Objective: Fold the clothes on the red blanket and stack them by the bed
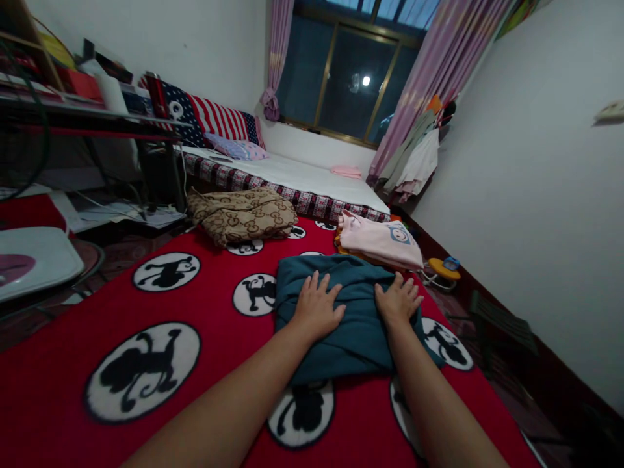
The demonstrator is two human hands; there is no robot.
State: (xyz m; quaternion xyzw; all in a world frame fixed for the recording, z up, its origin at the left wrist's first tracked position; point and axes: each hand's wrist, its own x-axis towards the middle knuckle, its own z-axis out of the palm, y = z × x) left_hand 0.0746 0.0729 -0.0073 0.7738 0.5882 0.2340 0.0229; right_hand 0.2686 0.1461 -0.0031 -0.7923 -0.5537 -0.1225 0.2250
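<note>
A dark teal garment (351, 351), folded into a rough rectangle with creases across its top, lies on the red blanket (214, 364) with black-and-white monkey circles. My left hand (318, 308) rests palm down on the garment's left half, fingers spread. On its right side my right hand (397, 300) also lies flat, with the fingers apart. Neither hand grips the cloth. Just beyond the garment sits a folded pale pink garment (370, 235) with a blue print, on top of some orange-yellow cloth.
A folded brown patterned cloth (246, 214) lies at the blanket's far left. Behind stands a low bed (302, 174) with pillows. A cluttered desk (97, 123) and a white chair seat (36, 263) are at left. Along the right wall are a yellow stool (443, 268) and a dark stool (504, 318).
</note>
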